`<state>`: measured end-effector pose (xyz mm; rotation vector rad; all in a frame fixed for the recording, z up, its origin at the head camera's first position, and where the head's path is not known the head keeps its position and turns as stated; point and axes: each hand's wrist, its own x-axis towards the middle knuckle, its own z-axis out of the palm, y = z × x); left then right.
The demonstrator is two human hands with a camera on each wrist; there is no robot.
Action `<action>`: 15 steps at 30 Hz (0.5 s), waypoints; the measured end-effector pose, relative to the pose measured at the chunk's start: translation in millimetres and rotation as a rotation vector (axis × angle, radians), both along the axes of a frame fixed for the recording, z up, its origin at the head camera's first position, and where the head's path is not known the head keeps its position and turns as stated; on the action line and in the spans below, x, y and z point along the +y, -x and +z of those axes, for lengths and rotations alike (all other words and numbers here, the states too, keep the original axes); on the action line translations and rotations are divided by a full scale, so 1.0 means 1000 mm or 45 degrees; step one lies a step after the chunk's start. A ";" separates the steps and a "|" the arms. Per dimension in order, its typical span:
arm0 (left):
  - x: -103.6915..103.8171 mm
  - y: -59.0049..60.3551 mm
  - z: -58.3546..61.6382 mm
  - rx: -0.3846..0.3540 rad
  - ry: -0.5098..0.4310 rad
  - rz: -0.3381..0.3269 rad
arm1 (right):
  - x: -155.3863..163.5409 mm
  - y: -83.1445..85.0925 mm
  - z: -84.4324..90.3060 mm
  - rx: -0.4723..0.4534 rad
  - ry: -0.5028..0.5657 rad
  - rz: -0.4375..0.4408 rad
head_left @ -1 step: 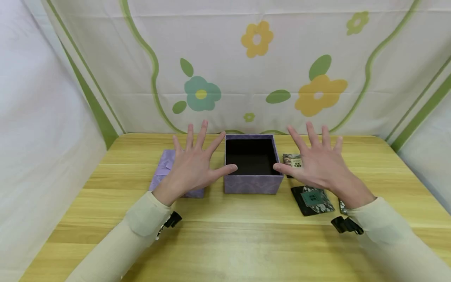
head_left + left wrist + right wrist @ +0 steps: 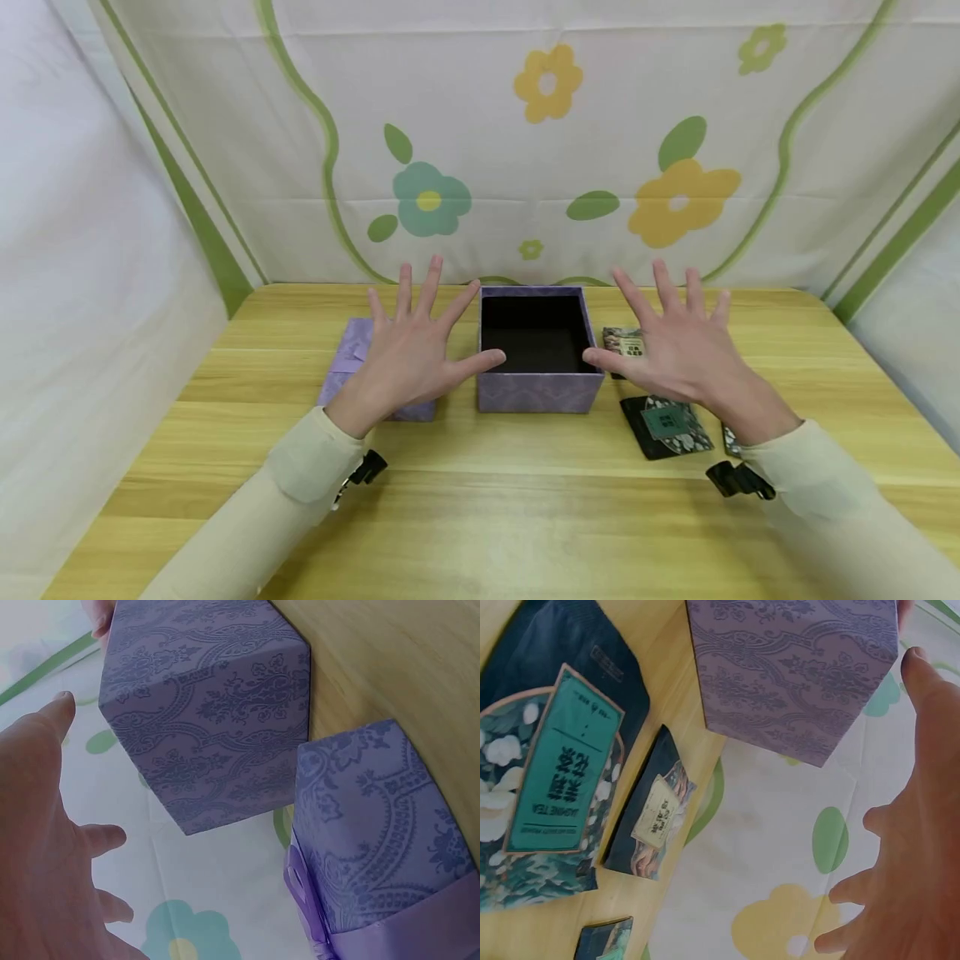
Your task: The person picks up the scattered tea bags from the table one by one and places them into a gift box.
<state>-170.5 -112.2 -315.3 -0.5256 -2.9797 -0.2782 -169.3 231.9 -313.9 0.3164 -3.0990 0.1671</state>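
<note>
An open purple patterned box point(image 2: 536, 393) with a black inside stands at the middle of the table. My left hand point(image 2: 408, 354) hovers with its fingers spread, left of the box and over the purple lid point(image 2: 345, 354), partly covering it. A ribbon bow point(image 2: 307, 892) on the lid shows in the left wrist view. To the box's right, my right hand point(image 2: 682, 350) is spread above the tea packets and holds nothing. One dark packet point(image 2: 562, 772) has a green label reading "Jasmine Tea". Behind it lies a packet with a cream label point(image 2: 652, 817); a third packet point(image 2: 731, 442) is mostly hidden by my right wrist.
The wooden table point(image 2: 495, 525) reaches back to a white curtain point(image 2: 480, 100) printed with flowers and leaves. White cloth point(image 2: 97, 292) also hangs along the left side. Dark clips point(image 2: 367, 467) sit at both wrists.
</note>
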 end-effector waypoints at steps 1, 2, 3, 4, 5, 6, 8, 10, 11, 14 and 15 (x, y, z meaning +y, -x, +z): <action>0.000 0.000 0.000 0.001 0.000 -0.002 | 0.001 0.000 0.000 -0.003 0.003 -0.003; 0.000 0.000 -0.001 0.002 -0.003 -0.006 | 0.002 -0.001 -0.001 -0.007 0.006 -0.006; 0.001 0.000 -0.001 0.003 -0.004 -0.008 | 0.003 -0.001 -0.001 -0.008 0.007 -0.008; 0.001 0.000 -0.001 0.005 -0.008 -0.011 | 0.005 -0.002 -0.001 -0.012 0.009 -0.013; 0.002 -0.001 -0.002 0.005 -0.007 -0.013 | 0.007 -0.003 -0.001 -0.015 0.013 -0.018; 0.002 -0.001 -0.002 0.007 -0.009 -0.017 | 0.008 -0.003 -0.001 -0.015 0.015 -0.022; 0.002 -0.002 -0.003 0.008 -0.008 -0.020 | 0.011 -0.004 -0.001 -0.018 0.020 -0.028; 0.001 -0.002 -0.003 0.008 -0.003 -0.020 | 0.012 -0.005 -0.001 -0.022 0.022 -0.031; 0.001 -0.003 -0.002 0.006 -0.001 -0.021 | 0.013 -0.005 -0.001 -0.025 0.023 -0.032; -0.001 -0.004 -0.002 0.012 -0.004 -0.018 | 0.012 -0.005 -0.001 -0.031 0.030 -0.029; -0.002 -0.005 -0.001 0.017 -0.007 -0.016 | 0.011 -0.004 -0.001 -0.029 0.031 -0.028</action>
